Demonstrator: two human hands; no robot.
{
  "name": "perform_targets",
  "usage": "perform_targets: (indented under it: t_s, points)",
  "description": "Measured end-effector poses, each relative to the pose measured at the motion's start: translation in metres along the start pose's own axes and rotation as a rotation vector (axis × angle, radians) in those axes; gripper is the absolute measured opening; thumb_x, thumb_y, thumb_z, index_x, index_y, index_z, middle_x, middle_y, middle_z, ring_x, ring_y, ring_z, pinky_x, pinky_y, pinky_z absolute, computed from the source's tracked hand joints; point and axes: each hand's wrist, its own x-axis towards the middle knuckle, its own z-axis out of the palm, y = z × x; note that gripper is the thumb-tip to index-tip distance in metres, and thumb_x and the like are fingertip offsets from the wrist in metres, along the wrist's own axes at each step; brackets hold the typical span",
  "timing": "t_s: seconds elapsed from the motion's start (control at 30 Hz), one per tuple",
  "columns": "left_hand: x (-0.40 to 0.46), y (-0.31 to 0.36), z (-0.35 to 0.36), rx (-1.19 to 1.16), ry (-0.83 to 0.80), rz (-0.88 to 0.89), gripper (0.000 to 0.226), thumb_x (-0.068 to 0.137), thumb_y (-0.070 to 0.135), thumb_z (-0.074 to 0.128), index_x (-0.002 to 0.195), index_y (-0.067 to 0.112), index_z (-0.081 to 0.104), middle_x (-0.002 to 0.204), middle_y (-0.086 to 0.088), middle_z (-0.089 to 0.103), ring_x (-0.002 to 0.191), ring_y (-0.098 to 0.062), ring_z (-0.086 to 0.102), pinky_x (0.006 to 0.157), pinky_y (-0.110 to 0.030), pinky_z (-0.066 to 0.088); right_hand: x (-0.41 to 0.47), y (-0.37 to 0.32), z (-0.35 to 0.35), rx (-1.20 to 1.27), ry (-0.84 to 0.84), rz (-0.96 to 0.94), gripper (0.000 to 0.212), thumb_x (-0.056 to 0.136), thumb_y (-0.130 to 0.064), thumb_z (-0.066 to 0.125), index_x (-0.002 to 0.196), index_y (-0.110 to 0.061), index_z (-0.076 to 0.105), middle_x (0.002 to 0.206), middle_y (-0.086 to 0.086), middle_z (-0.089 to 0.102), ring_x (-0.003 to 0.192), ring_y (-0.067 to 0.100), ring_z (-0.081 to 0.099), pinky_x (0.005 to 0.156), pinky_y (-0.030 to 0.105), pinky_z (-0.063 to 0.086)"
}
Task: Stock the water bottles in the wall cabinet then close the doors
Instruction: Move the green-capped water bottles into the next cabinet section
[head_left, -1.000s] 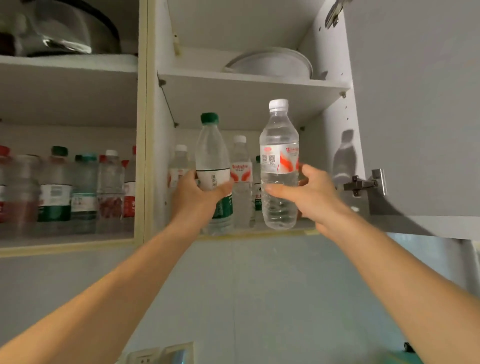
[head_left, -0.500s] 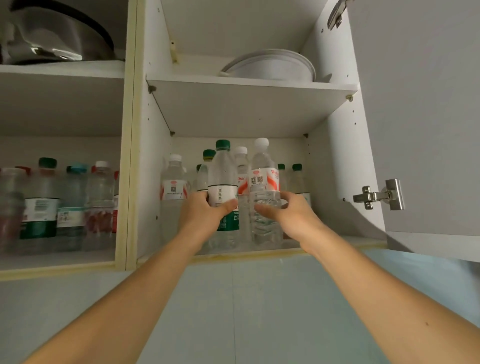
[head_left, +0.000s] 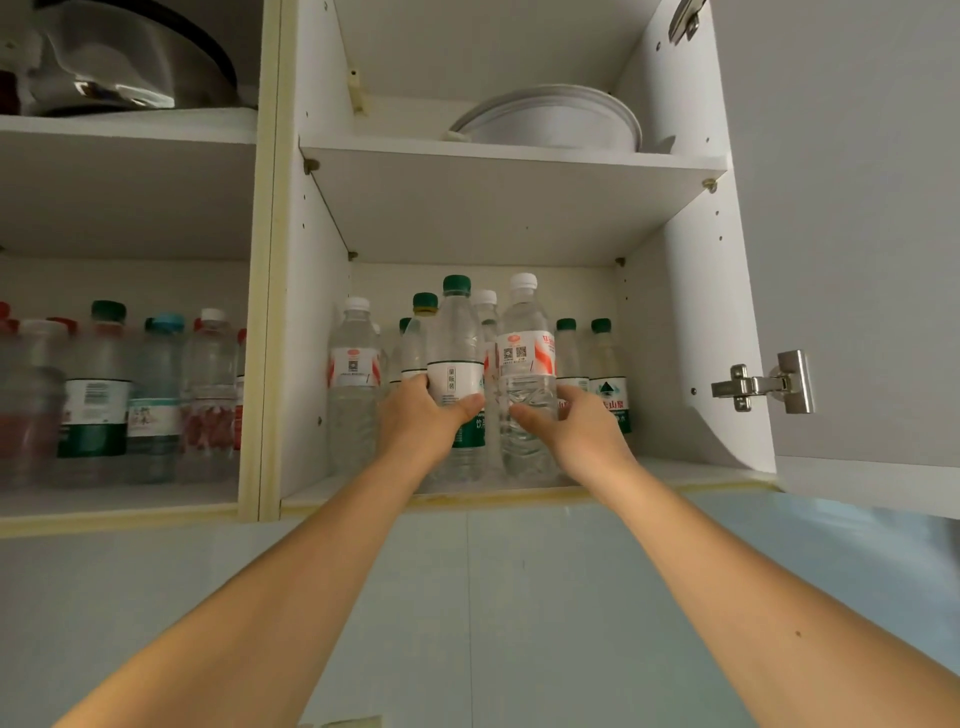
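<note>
Both hands reach into the right bay of the open wall cabinet (head_left: 691, 322). My left hand (head_left: 421, 415) grips a green-capped water bottle (head_left: 456, 353) around its label. My right hand (head_left: 569, 428) holds a white-capped bottle with a red and white label (head_left: 523, 338). Both bottles stand upright on the lower shelf (head_left: 675, 475), side by side near its front edge. Several other bottles (head_left: 356, 364) stand behind and beside them. The right door (head_left: 857, 234) hangs open on its hinge (head_left: 761, 384).
The left cabinet bay holds several bottles (head_left: 98, 389) on its lower shelf and a metal pot (head_left: 124, 62) above. White plates (head_left: 550, 119) sit on the upper right shelf. Pale blue wall tiles (head_left: 467, 597) lie below the cabinet.
Both bottles have gone from the air in front of the cabinet into the right bay and now stand on the lower shelf. My view has moved closer and tilted upward.
</note>
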Motion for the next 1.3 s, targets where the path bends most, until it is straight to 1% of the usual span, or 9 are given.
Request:
perform_targets:
  t_s: [0.1, 0.23, 0.37, 0.47, 0.57, 0.77, 1.0, 1.13, 1.3]
  points:
    - [-0.007, -0.001, -0.005, 0.062, -0.006, 0.019, 0.055, 0.081, 0.033, 0.084, 0.127, 0.012, 0.062, 0.124, -0.007, 0.068, 0.109, -0.025, 0.066, 0.09, -0.042, 0.058, -0.008, -0.003, 0.002, -0.102, 0.078, -0.046, 0.048, 0.089, -0.047, 0.074, 0.128, -0.022, 0.06, 0.098, -0.015, 0.066, 0.084, 0.001, 0.062, 0.063, 0.011, 0.041]
    - [-0.021, -0.005, -0.021, 0.1, -0.005, 0.048, 0.045, 0.084, 0.031, 0.082, 0.12, 0.013, 0.062, 0.114, -0.004, 0.071, 0.095, -0.02, 0.068, 0.08, -0.037, 0.057, -0.026, -0.008, 0.006, -0.202, 0.248, -0.152, 0.056, 0.094, -0.037, 0.069, 0.143, -0.018, 0.049, 0.134, 0.002, 0.053, 0.123, 0.019, 0.054, 0.087, 0.026, 0.04]
    - [-0.041, -0.001, -0.052, 0.064, 0.055, 0.122, 0.047, 0.086, 0.04, 0.078, 0.124, 0.018, 0.061, 0.095, 0.016, 0.063, 0.083, 0.0, 0.062, 0.066, -0.019, 0.05, -0.06, -0.017, 0.021, -0.176, 0.335, -0.428, 0.04, 0.093, -0.015, 0.067, 0.132, -0.014, 0.056, 0.127, 0.001, 0.051, 0.121, 0.02, 0.049, 0.089, 0.023, 0.04]
    - [-0.063, -0.002, -0.079, -0.006, 0.064, 0.211, 0.036, 0.085, 0.041, 0.078, 0.114, 0.027, 0.063, 0.094, 0.014, 0.066, 0.085, -0.007, 0.068, 0.076, -0.036, 0.061, -0.089, -0.021, 0.037, -0.097, 0.336, -0.538, 0.033, 0.09, -0.007, 0.067, 0.122, -0.007, 0.061, 0.12, 0.004, 0.055, 0.114, 0.022, 0.054, 0.096, 0.03, 0.045]
    - [-0.092, -0.013, -0.103, -0.058, 0.072, 0.304, 0.02, 0.089, 0.04, 0.075, 0.105, 0.033, 0.065, 0.091, 0.017, 0.069, 0.086, -0.005, 0.068, 0.078, -0.04, 0.062, -0.12, -0.02, 0.058, -0.016, 0.274, -0.548, 0.03, 0.089, -0.007, 0.067, 0.118, -0.005, 0.063, 0.116, 0.004, 0.056, 0.107, 0.021, 0.057, 0.094, 0.031, 0.047]
    - [-0.164, -0.074, -0.134, 0.002, 0.069, 0.327, 0.022, 0.101, 0.043, 0.057, 0.101, 0.026, 0.069, 0.09, 0.016, 0.07, 0.091, -0.012, 0.069, 0.075, -0.042, 0.061, -0.188, -0.001, 0.116, 0.124, 0.052, -0.413, 0.026, 0.091, -0.026, 0.059, 0.116, -0.021, 0.061, 0.116, -0.011, 0.054, 0.102, 0.009, 0.059, 0.083, 0.016, 0.049]
    - [-0.246, -0.178, -0.157, 0.073, 0.009, -0.014, 0.026, 0.104, 0.035, 0.055, 0.102, 0.014, 0.07, 0.092, 0.007, 0.071, 0.091, -0.014, 0.069, 0.081, -0.047, 0.06, -0.273, 0.043, 0.198, 0.152, -0.199, -0.107, 0.019, 0.093, -0.018, 0.064, 0.111, -0.024, 0.064, 0.112, -0.013, 0.057, 0.094, 0.006, 0.061, 0.072, 0.018, 0.052]
    - [-0.297, -0.235, -0.161, 0.118, -0.013, -0.175, 0.028, 0.105, 0.031, 0.054, 0.103, 0.008, 0.07, 0.091, -0.001, 0.073, 0.087, -0.014, 0.07, 0.076, -0.041, 0.061, -0.33, 0.07, 0.243, 0.134, -0.358, 0.069, 0.02, 0.092, -0.02, 0.063, 0.112, -0.023, 0.064, 0.111, -0.013, 0.058, 0.092, 0.003, 0.062, 0.072, 0.013, 0.051]
    - [-0.364, -0.312, -0.169, 0.198, -0.113, -0.38, 0.026, 0.103, 0.036, 0.057, 0.099, 0.013, 0.07, 0.086, 0.006, 0.071, 0.081, -0.01, 0.069, 0.076, -0.043, 0.06, -0.398, 0.109, 0.286, 0.058, -0.563, 0.255, 0.023, 0.089, -0.024, 0.064, 0.112, -0.029, 0.063, 0.108, -0.014, 0.059, 0.087, 0.0, 0.061, 0.067, 0.006, 0.044]
